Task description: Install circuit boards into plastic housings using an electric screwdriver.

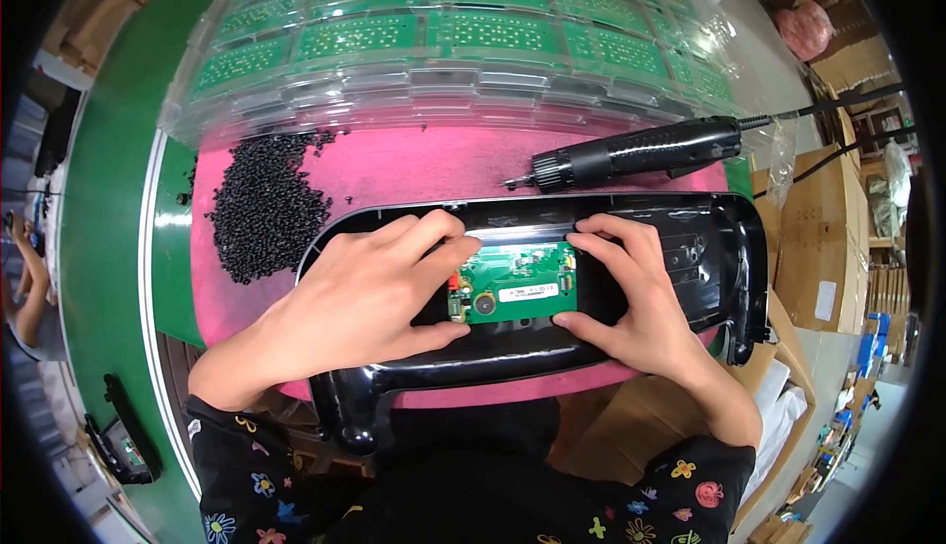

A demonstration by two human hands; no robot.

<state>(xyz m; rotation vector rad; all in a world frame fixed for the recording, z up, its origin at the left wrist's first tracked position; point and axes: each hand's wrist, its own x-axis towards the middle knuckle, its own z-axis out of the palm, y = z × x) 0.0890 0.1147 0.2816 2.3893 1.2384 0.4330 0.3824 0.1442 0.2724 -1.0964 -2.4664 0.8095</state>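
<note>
A green circuit board point(522, 276) with a white label and a round component lies level over the middle of a long black plastic housing point(724, 248), open side up. My left hand point(370, 288) grips the board's left edge, thumb below and fingers above. At the right edge, my right hand point(636, 298) holds it the same way between thumb and fingertips. Whether the board rests on the housing floor or hovers just above it, I cannot tell. Both hands sit inside the housing's rim or across it.
A pink mat point(424, 165) lies beneath. A heap of small black screws point(266, 209) is at the left, and a black electric screwdriver point(641, 153) lies beyond the housing. Clear trays of green boards point(483, 41) stand behind. Another black housing point(123, 436) is far left, near another person's arm point(32, 288).
</note>
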